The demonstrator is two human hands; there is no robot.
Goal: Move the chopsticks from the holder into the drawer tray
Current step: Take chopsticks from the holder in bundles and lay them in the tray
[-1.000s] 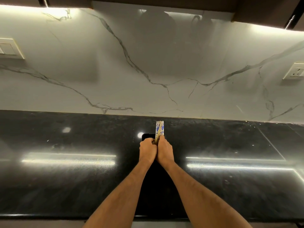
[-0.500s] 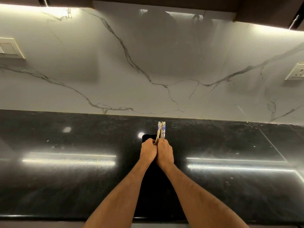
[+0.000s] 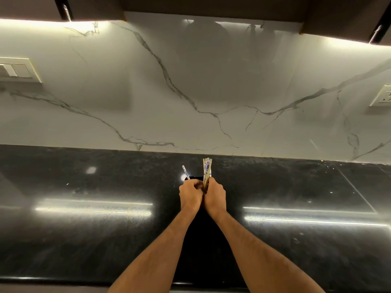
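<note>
While both hands grip chopsticks, dark holder mostly hidden.

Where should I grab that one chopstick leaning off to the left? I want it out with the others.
Pinch the stray chopstick at its patterned upper end, coming from above left: it tilts away from the bunch the right hand grips, leaving that end free.

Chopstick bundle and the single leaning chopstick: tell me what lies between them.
In the head view, only the holder's dark rim and black countertop show between the bundle and the single chopstick.
</note>
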